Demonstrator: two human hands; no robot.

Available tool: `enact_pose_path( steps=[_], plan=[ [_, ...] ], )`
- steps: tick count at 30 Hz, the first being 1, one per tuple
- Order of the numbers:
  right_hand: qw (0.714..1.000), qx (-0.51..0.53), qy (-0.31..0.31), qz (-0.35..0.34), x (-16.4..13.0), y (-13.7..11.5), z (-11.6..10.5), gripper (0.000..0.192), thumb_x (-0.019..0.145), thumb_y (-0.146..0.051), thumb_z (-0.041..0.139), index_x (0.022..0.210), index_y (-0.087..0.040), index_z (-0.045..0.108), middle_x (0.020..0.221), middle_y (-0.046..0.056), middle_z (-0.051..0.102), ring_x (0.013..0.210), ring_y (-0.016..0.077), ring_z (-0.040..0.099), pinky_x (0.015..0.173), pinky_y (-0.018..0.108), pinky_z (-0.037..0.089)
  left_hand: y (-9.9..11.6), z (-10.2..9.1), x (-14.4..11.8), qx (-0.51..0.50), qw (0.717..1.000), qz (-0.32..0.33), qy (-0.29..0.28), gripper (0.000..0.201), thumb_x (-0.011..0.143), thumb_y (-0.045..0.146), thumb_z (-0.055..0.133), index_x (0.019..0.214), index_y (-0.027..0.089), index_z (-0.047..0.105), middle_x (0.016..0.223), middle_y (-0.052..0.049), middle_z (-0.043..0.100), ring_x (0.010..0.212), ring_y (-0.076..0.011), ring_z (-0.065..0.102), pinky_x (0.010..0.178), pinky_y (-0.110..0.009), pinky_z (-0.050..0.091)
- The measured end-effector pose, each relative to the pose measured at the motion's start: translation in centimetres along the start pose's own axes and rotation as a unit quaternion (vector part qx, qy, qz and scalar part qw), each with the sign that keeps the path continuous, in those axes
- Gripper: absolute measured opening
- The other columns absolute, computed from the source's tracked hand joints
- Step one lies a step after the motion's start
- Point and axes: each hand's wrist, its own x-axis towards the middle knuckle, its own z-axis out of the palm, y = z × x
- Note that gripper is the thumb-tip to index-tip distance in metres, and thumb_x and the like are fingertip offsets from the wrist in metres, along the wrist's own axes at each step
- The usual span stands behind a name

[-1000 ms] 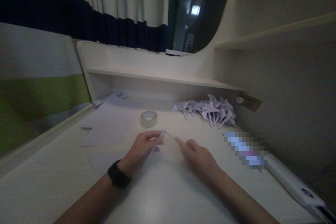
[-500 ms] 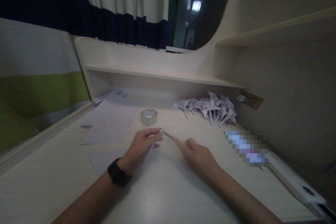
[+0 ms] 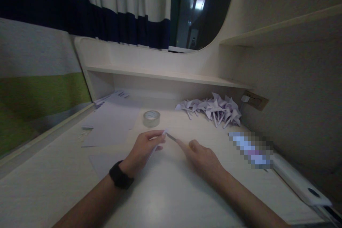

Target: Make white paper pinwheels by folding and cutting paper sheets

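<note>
The worktop [image 3: 157,205] spreads pale and shiny under both forearms. On the left wrist sits a black watch [image 3: 121,175]. At the right edge lies a long white device [image 3: 296,178] with a dark oval on it.

The left hand [image 3: 146,148] has a narrow grip: thumb and fingers pinch a thin piece of white paper [image 3: 153,152], held above the worktop with its tip poking out past the fingertips. The right hand [image 3: 204,156] is closed around what looks like a small knife [image 3: 171,136], its handle mostly hidden; the thin grey blade points left, its tip at the paper's upper end. Whether the blade touches the paper is too small to tell.

A single sheet [image 3: 100,164] lies beside the left forearm, and near the right wall is a blurred-out patch [image 3: 251,149]. Beyond the hands stands a roll of clear tape [image 3: 151,119], with a spread of paper sheets [image 3: 109,121] to its left and a heap of paper pinwheels [image 3: 213,108] to its right. Behind are a wall socket [image 3: 256,100], a shelf [image 3: 165,74], a striped curtain [image 3: 133,10] and a dark window [image 3: 199,14].
</note>
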Motion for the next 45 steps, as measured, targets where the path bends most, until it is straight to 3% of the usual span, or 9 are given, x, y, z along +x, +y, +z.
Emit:
enact_pose_path(
  steps=[14,20,25,30,34,36,38,41,45],
  plan=[
    [1.000,-0.017,0.007,0.001,0.1,-0.1,-0.4,0.069,0.088,-0.012,0.041,0.149,-0.033,0.018,0.089,0.005,0.052,0.059,0.0140,0.050,0.051,0.024,0.037,-0.1,0.1,0.3,0.034,0.998,0.026,0.035,0.031,0.072,0.036,0.072,0.095,0.015,0.074,0.096,-0.010,0.073,0.081,-0.0205,0.066,0.063,-0.030,0.056],
    [1.000,-0.027,0.010,-0.011,0.2,-0.2,-1.5,0.067,0.088,-0.009,0.041,0.148,-0.033,0.023,0.086,0.008,0.055,0.061,0.0156,0.048,0.054,0.026,0.038,-0.9,-0.1,0.6,0.117,0.989,0.082,0.039,0.028,0.075,0.036,0.066,0.093,0.016,0.075,0.089,-0.009,0.072,0.070,-0.0185,0.065,0.051,-0.026,0.053],
    [1.000,-0.009,-0.009,-0.006,0.3,-0.2,-1.6,0.067,0.089,-0.009,0.041,0.148,-0.034,0.023,0.088,0.007,0.055,0.061,0.0146,0.049,0.054,0.025,0.039,-1.0,-0.4,0.7,0.224,0.962,0.148,0.049,0.022,0.079,0.034,0.062,0.089,0.020,0.076,0.089,-0.009,0.071,0.071,-0.0185,0.064,0.049,-0.023,0.049],
    [0.990,0.138,-0.027,0.020,0.3,-0.5,-1.8,0.058,0.092,-0.018,0.041,0.147,-0.032,0.028,0.092,0.006,0.057,0.065,0.0154,0.056,0.060,0.027,0.044,-1.1,-0.3,0.5,0.228,0.956,0.175,0.058,0.022,0.082,0.033,0.059,0.089,0.020,0.076,0.090,-0.008,0.069,0.077,-0.0193,0.064,0.055,-0.025,0.051],
    [0.938,0.347,0.002,0.006,0.5,-1.1,-2.7,0.045,0.099,-0.025,0.035,0.144,-0.026,0.037,0.096,0.007,0.064,0.086,0.0174,0.061,0.079,0.029,0.047,-1.4,-0.3,0.4,0.210,0.960,0.174,0.065,0.021,0.083,0.033,0.059,0.089,0.021,0.075,0.090,-0.006,0.068,0.077,-0.0188,0.063,0.057,-0.025,0.051],
    [0.925,0.380,0.005,0.000,0.6,-1.4,-2.8,0.044,0.100,-0.027,0.033,0.144,-0.027,0.036,0.098,0.006,0.065,0.090,0.0173,0.060,0.082,0.029,0.047,-1.3,-0.2,0.4,0.211,0.960,0.171,0.065,0.022,0.083,0.033,0.058,0.088,0.021,0.075,0.088,-0.006,0.068,0.076,-0.0187,0.063,0.057,-0.025,0.051],
    [0.944,0.331,-0.002,0.010,0.6,-1.5,-2.7,0.046,0.099,-0.026,0.036,0.145,-0.028,0.034,0.094,0.006,0.064,0.083,0.0174,0.061,0.077,0.029,0.047,-1.2,-0.2,0.4,0.219,0.958,0.173,0.065,0.022,0.083,0.033,0.058,0.087,0.021,0.075,0.086,-0.006,0.068,0.076,-0.0190,0.063,0.057,-0.026,0.051],
    [0.987,0.157,-0.029,0.038,0.7,-1.2,-2.4,0.056,0.093,-0.019,0.043,0.146,-0.034,0.031,0.089,0.006,0.057,0.066,0.0150,0.057,0.062,0.026,0.043,-1.1,-0.3,0.4,0.230,0.956,0.173,0.063,0.023,0.083,0.034,0.058,0.086,0.021,0.076,0.085,-0.007,0.068,0.075,-0.0191,0.063,0.056,-0.026,0.051],
    [0.999,0.023,-0.039,0.027,0.9,-0.6,-2.2,0.066,0.088,-0.010,0.046,0.145,-0.039,0.030,0.091,0.007,0.053,0.063,0.0138,0.052,0.056,0.024,0.038,-1.3,-0.5,0.6,0.230,0.958,0.164,0.053,0.024,0.083,0.034,0.058,0.088,0.021,0.076,0.081,-0.006,0.067,0.070,-0.0182,0.062,0.052,-0.025,0.050]
  ],
)
